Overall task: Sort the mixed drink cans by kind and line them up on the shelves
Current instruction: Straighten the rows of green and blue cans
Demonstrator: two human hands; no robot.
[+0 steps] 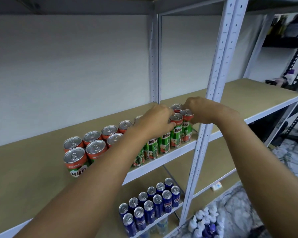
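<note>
Green and red Milo cans (pixel 96 148) stand in two rows along the front of the brown middle shelf (pixel 33 182). My left hand (pixel 156 120) is closed around the top of one Milo can (pixel 176 129) near the right end of the front row. My right hand (pixel 199 109) grips the last Milo can (pixel 187 127) at the row's right end, beside the white upright post (pixel 200 134). On the shelf below, blue cans (pixel 150 205) stand in two neat rows.
The white perforated upright runs close to my right hand. The neighbouring shelf bay (pixel 258 93) to the right is bare board. A small white box (pixel 216 186) lies on the lower right shelf. White and purple bottles (pixel 205 224) crowd the floor at the bottom right.
</note>
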